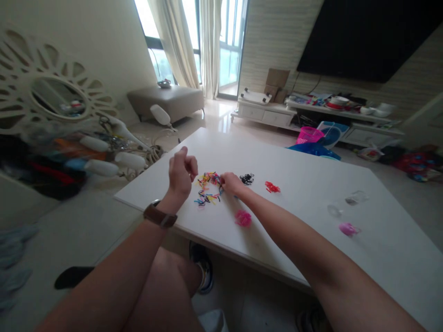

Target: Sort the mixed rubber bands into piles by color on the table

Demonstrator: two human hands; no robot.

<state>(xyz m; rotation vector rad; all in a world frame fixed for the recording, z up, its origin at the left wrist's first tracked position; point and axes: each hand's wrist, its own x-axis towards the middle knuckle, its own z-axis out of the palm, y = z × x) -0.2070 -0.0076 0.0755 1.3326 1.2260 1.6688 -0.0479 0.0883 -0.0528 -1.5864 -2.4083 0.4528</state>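
My left hand (182, 171), with a brown-strapped watch (159, 215) on the wrist, is raised at the left of the mixed pile. Its fingers are curled in, and whatever they hold is hidden. A loose ring of small multicoloured rubber bands (207, 197) lies on the white table (294, 193). At the right edge of this ring, my right hand (231, 182) reaches down with its fingertips pinched together; I cannot make out what is between them. Just beyond it sits a heap of black rubber bands (247, 179). Red bands (272, 186) and pink bands (243, 218) form separate heaps.
Toward the table's right lie a clear plastic container (356, 198), a round clear piece (335, 210) and a pink item (349, 228). A lamp with white shades (129, 160) stands by the left edge. Beyond the table are a pink basket (309, 135) and a bench (169, 99).
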